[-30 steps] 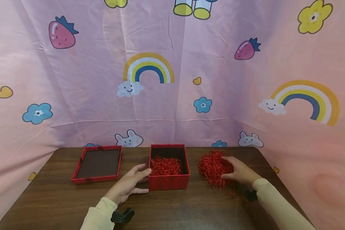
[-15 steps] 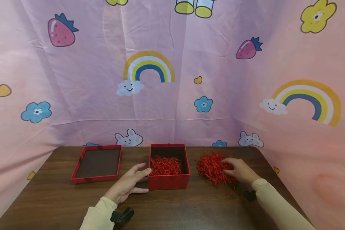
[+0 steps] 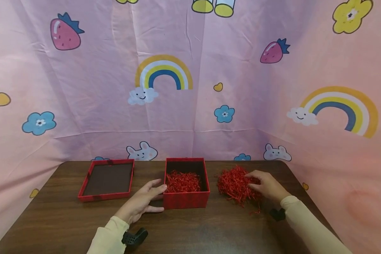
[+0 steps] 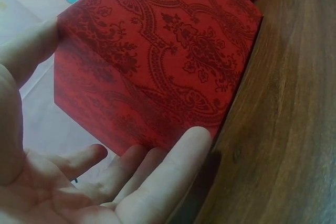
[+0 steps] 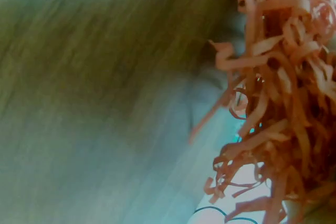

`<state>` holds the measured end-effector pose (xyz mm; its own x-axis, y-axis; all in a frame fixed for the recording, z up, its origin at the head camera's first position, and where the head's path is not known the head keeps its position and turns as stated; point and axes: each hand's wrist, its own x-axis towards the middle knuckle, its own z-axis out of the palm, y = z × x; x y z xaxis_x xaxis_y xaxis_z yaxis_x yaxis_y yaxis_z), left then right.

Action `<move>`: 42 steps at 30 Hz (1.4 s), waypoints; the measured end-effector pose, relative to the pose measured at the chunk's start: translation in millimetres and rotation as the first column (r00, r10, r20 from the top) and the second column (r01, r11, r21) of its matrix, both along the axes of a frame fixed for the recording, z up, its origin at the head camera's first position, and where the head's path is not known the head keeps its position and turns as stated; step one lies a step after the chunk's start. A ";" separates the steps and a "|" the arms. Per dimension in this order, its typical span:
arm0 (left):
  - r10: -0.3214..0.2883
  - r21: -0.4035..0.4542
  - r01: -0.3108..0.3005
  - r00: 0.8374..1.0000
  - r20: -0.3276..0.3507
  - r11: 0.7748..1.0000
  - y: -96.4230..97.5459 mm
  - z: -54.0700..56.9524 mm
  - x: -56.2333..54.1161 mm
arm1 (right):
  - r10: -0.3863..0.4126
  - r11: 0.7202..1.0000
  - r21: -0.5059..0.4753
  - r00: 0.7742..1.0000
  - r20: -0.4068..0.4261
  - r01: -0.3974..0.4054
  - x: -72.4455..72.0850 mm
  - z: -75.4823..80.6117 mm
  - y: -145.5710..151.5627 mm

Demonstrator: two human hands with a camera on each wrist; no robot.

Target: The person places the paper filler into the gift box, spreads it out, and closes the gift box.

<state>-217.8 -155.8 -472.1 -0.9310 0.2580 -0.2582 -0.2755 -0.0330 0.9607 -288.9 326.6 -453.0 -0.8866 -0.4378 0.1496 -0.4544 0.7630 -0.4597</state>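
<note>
In the head view I am seeing the right hand (image 3: 268, 185) lying at the right edge of the loose red shred heap (image 3: 235, 185), its fingers bent and its thumb set apart from them. The heap is spreading leftward from those fingertips, roughly round, showing me no clear long axis, and the right hand is much the nearer one. Whether any strands are being pinched I cannot tell. Beyond the heap, farther left, the red box (image 3: 185, 201) is standing upright on the table (image 3: 209, 233) between both hands, holding more red shreds (image 3: 184, 181). The left hand (image 3: 143, 201) is resting against the box's left side, fingers spread, touching rather than wrapping it. A shallow red lid (image 3: 107, 196) is lying to the left, its dark inside facing up.

In the left wrist view I am looking at the box's outer walls, covered in a dark ornamental pattern; one digit is touching an upper corner and other fingertips are meeting the side lower down.

In the right wrist view the strands are filling the right side, the table is blurring, and the fingers are not showing.

I am finding no brand, label or readable writing in any view.
</note>
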 end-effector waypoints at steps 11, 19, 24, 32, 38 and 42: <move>0.005 0.000 -0.005 1.000 0.001 1.000 1.6 2.4 -0.4 | 0.003 0.999 -0.038 1.000 -0.022 -0.004 1.2 23.5 3.5; 0.014 -0.013 -0.014 1.000 0.000 1.000 2.4 2.3 0.3 | 0.008 1.000 -0.012 0.995 -0.095 -0.009 1.0 41.5 6.0; 0.019 -0.013 -0.019 1.000 -0.004 1.000 1.6 1.0 1.6 | 0.000 1.000 0.004 0.993 -0.122 0.000 1.7 55.8 5.8; 0.020 -0.015 -0.020 1.000 -0.005 1.000 1.4 2.0 2.6 | 0.012 0.999 0.042 0.987 -0.159 -0.006 -1.3 75.7 2.6; 0.024 -0.018 -0.024 1.000 0.000 1.000 1.9 1.2 2.3 | 0.031 0.998 0.054 0.985 -0.168 -0.022 -2.0 87.6 -3.7; 0.026 -0.018 -0.026 1.000 0.002 1.000 2.1 0.4 2.3 | 0.055 0.997 0.063 0.979 -0.197 -0.044 -3.9 92.7 -7.3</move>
<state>-215.5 -153.7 -471.7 -0.9366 0.2293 -0.2651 -0.2773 -0.0225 0.9605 -292.8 319.3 -360.2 -0.8189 -0.4934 0.2930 -0.5698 0.7602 -0.3122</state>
